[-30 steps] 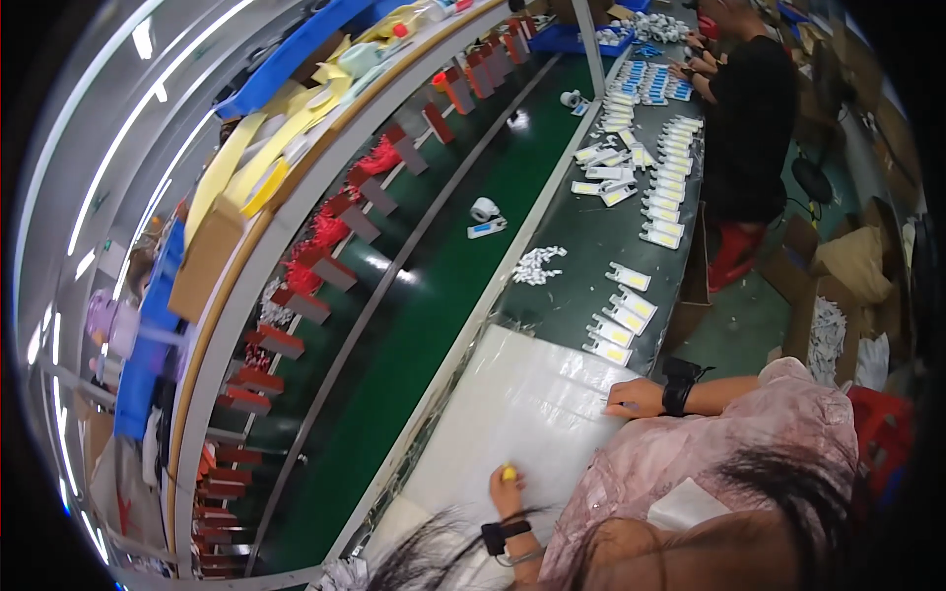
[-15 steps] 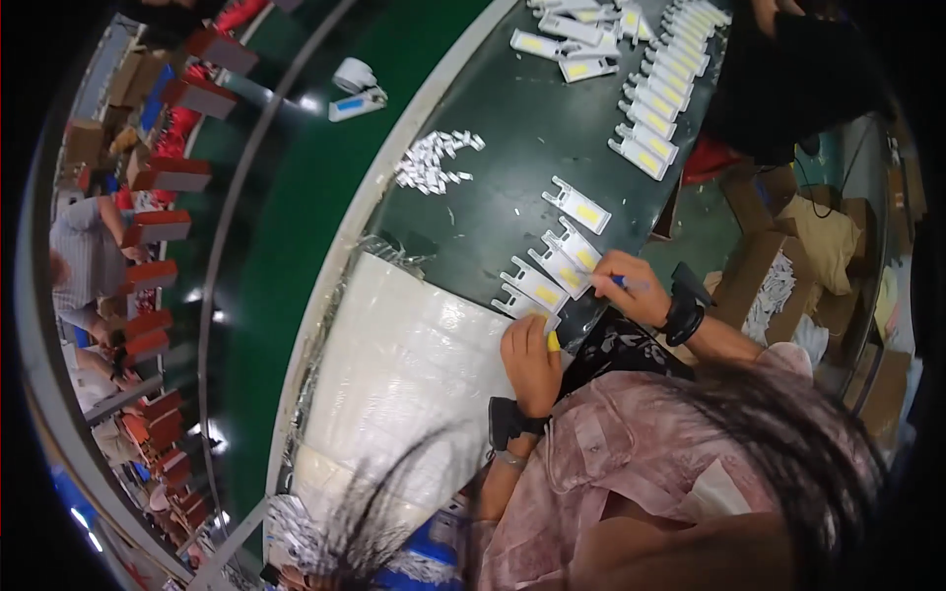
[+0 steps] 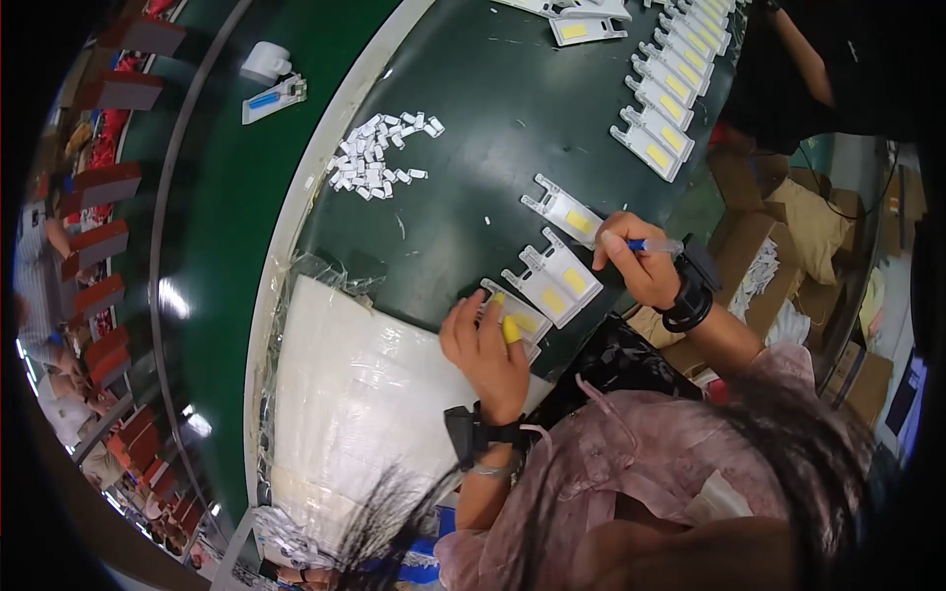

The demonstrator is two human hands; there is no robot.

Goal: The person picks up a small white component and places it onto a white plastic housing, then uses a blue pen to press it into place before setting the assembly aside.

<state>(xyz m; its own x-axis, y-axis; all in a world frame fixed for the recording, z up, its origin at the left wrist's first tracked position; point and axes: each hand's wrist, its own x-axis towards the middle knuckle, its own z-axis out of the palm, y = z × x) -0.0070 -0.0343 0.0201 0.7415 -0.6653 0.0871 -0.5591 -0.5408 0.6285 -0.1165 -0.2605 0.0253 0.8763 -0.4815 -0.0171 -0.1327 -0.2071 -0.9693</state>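
Note:
My left hand (image 3: 488,347) lies with fingers stretched out on the nearest white plastic plate with a yellow rectangle (image 3: 524,317). Yellow covers wrap two of its fingertips. Just beyond sit overlapping plates of the same kind (image 3: 558,280), and another plate (image 3: 566,213) lies apart above them, close to my right hand's fingertips. My right hand (image 3: 639,264) is closed around a slim pen-like tool (image 3: 652,245) with a blue part and a clear barrel. Its tip is hidden by the fingers.
A long row of similar plates (image 3: 670,89) runs along the right table edge. Small white pieces (image 3: 374,156) are heaped near the left rim. White wrapped sheeting (image 3: 345,394) covers the near table. A tape roll (image 3: 266,62) lies on the green belt. Cartons (image 3: 749,246) stand at right.
My left hand has shifted from the near edge of the plates onto the nearest one, fingers spreading. My right hand has moved up toward the separate plate, still gripping the pen-like tool. The view has shifted.

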